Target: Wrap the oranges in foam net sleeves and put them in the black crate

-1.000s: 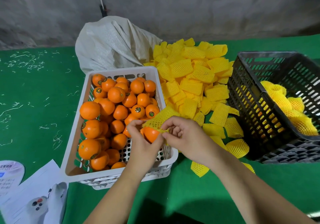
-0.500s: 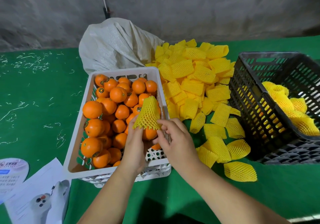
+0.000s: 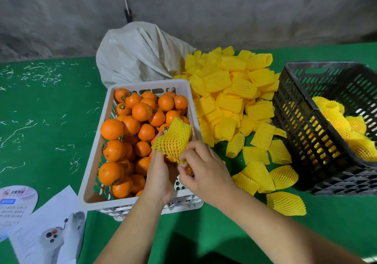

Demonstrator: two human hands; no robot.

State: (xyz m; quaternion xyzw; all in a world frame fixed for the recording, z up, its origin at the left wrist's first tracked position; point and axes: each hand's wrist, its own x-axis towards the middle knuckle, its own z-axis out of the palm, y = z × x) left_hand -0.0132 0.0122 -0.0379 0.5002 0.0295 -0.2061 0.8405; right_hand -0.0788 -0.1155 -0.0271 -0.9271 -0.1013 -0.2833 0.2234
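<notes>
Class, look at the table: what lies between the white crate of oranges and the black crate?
In the head view, a heap of loose yellow foam net sleeves lies on the green table between the white crate and black crate.

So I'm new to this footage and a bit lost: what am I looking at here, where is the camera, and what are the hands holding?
No machine: a person's two bare hands, filmed by a camera worn on their head, looking down. The left hand and right hand together hold an orange inside a yellow foam net sleeve. On the green table sit a white crate of bare oranges, a pile of loose sleeves, a pale sack, and the black crate with wrapped oranges. Papers lie near left.
</notes>
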